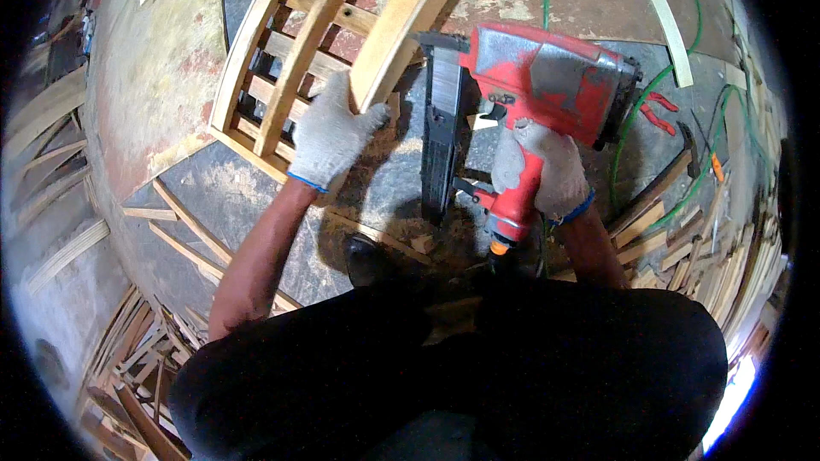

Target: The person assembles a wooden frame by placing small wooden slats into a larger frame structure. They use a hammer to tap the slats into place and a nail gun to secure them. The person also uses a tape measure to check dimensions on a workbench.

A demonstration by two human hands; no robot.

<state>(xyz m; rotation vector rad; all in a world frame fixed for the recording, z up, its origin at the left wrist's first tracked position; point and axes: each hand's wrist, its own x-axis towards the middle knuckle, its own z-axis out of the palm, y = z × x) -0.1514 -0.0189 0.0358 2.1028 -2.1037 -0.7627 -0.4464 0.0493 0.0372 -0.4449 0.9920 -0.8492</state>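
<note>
My right hand (561, 172), in a pale knitted glove with a blue cuff, is wrapped round the handle of a red and grey nail gun (547, 77). The gun's long black magazine (440, 137) is on its left side, and its nose is close to the right edge of a slatted wooden frame (290, 77). At the near end of the frame's thick right-hand rail (401, 21), my left hand (331, 132), gloved the same way, grips the wood. Its thumb lies on one side of the rail and its fingers on the other.
A green air hose (628, 132) winds along the right. Near it lie red-handled pliers (658, 111), a hammer (690, 149) and an orange-handled tool (717, 167). Wood strips (717, 282) are piled at right, with more scrap (141, 358) at lower left. Loose battens (192, 235) lie left of me.
</note>
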